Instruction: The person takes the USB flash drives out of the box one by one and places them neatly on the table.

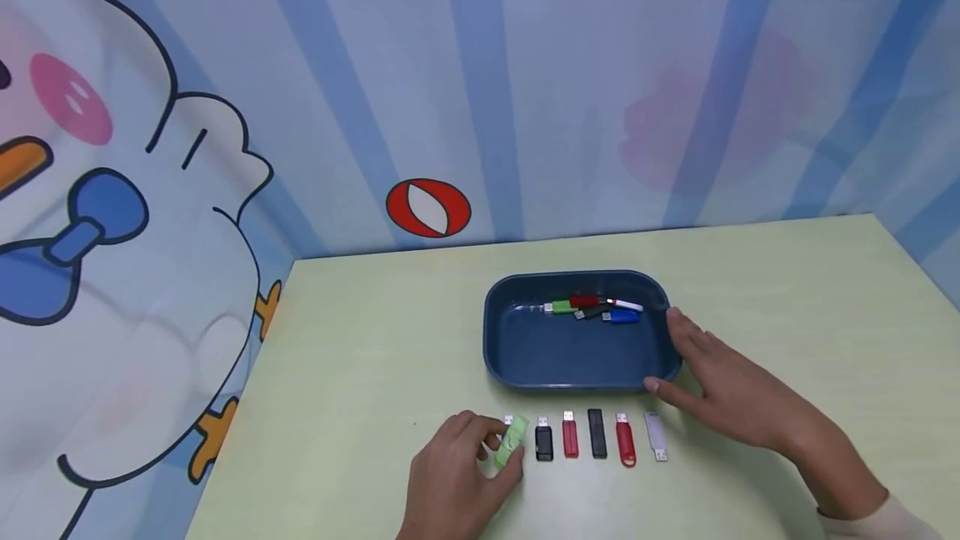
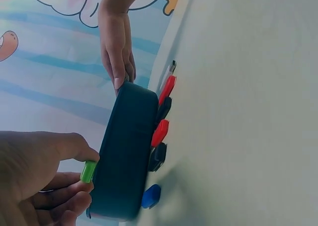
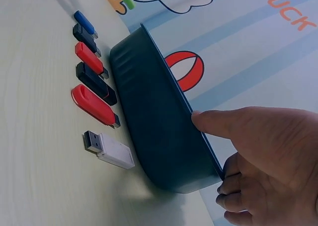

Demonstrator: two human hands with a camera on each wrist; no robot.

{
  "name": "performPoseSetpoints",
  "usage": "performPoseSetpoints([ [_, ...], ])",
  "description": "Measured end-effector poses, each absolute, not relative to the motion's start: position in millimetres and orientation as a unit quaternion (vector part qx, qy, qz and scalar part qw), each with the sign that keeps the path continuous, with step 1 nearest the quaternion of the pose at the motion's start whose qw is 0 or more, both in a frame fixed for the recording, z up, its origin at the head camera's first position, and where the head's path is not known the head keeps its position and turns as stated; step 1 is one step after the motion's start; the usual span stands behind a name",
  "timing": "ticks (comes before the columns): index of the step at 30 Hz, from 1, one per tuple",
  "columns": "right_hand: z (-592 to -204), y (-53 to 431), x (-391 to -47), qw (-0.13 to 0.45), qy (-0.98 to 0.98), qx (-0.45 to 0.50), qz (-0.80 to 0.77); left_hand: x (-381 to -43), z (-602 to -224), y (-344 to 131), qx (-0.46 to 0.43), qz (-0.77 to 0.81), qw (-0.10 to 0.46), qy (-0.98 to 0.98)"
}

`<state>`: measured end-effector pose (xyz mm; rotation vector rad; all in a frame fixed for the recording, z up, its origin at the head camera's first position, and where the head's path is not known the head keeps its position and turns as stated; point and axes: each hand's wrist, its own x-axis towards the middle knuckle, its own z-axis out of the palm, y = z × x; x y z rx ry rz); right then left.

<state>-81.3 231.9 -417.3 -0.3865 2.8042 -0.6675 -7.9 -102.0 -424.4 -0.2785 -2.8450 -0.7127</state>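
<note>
My left hand [image 1: 456,473] pinches a bright green USB flash drive [image 1: 513,442] between thumb and fingers, at the left end of a row of drives. A blue USB drive [image 2: 151,196] lies there, mostly hidden by the green one in the head view. My right hand [image 1: 742,397] touches the front right corner of a dark blue tray [image 1: 555,357], its thumb [image 3: 208,121] at the front rim and its fingers along the right side. Inside, towards the back, lie a green drive [image 1: 562,307], a red one [image 1: 584,301], a blue one [image 1: 622,317] and others.
Along the tray's front, the row continues with a black drive [image 1: 543,443], a red one [image 1: 570,438], another black one [image 1: 597,433], another red one [image 1: 626,442] and a white one [image 1: 656,435]. A cartoon-printed backdrop [image 1: 570,107] stands behind the pale table [image 1: 360,373].
</note>
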Motion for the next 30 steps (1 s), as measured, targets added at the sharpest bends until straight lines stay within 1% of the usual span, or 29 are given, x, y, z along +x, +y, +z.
performPoseSetpoints([
  [4, -417, 230, -80, 0.115, 0.958, -0.135, -0.225, 1, -428, -102, -0.072, -0.24, 0.097, -0.963],
  [13, -422, 235, -75, 0.115, 0.958, -0.14, -0.223, 16, -443, -96, -0.001, -0.252, 0.049, -0.966],
  [20, -422, 234, -80, 0.116, 0.954, -0.149, -0.231, 25, -453, -97, 0.032, -0.259, 0.064, -0.963],
  [30, -421, 232, -84, 0.13, 0.95, -0.146, -0.242, 28, -454, -96, 0.082, -0.237, 0.013, -0.968],
])
